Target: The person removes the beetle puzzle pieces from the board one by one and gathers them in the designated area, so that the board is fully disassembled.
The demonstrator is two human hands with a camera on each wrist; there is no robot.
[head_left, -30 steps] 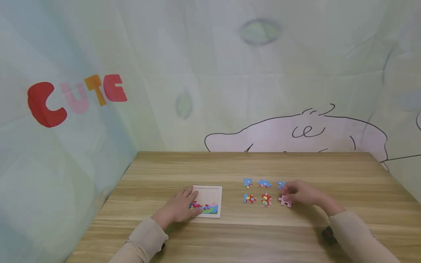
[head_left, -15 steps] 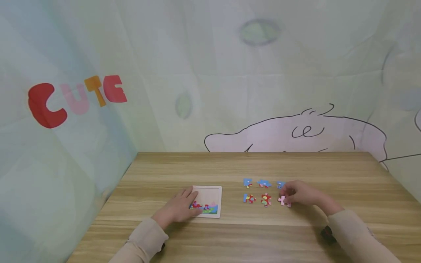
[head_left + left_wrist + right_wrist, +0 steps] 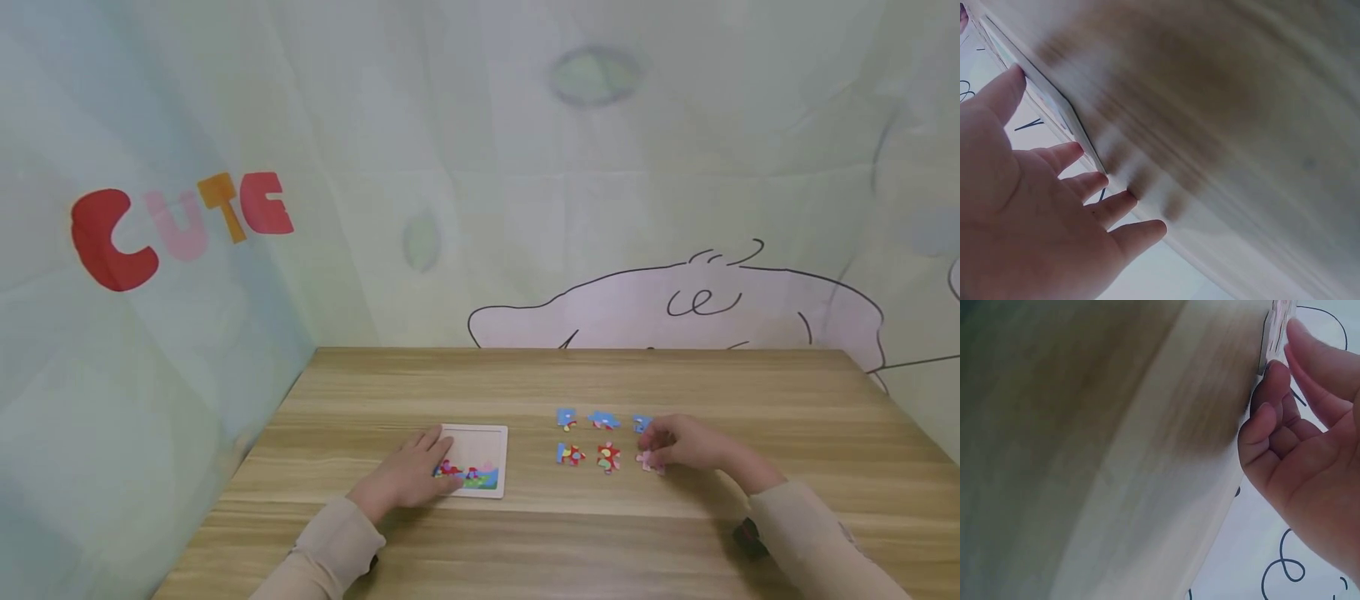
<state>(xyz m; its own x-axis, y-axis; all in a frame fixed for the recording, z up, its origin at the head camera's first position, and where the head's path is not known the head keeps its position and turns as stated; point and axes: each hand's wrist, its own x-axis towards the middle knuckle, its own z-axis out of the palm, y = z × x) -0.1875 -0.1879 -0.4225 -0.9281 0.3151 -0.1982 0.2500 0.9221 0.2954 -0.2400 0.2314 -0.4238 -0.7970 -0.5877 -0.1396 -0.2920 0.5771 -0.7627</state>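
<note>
A square puzzle board (image 3: 480, 446) with a pale frame lies left of the middle of the table, its lower part filled with a colourful picture. My left hand (image 3: 408, 471) rests on its left side, fingers spread; the left wrist view shows the fingers (image 3: 1119, 206) straight along the board's edge. At the right end of the loose pieces, my right hand (image 3: 690, 442) pinches a pink puzzle piece (image 3: 645, 460) between thumb and fingers, partly covering it. The right wrist view has the other fingers curled (image 3: 1260, 425). Behind that hand a blue corner piece (image 3: 641, 422) is partly hidden.
Left of the right hand lie a blue piece (image 3: 566, 417), another blue piece (image 3: 603, 419), a red-and-blue piece (image 3: 572, 454) and a red piece (image 3: 608, 457), in two rows. The wooden table (image 3: 570, 550) meets a printed cloth backdrop (image 3: 480, 167) at its back and left.
The pink piece has turned and shifted slightly under my right fingers. My left hand and the board have stayed in place.
</note>
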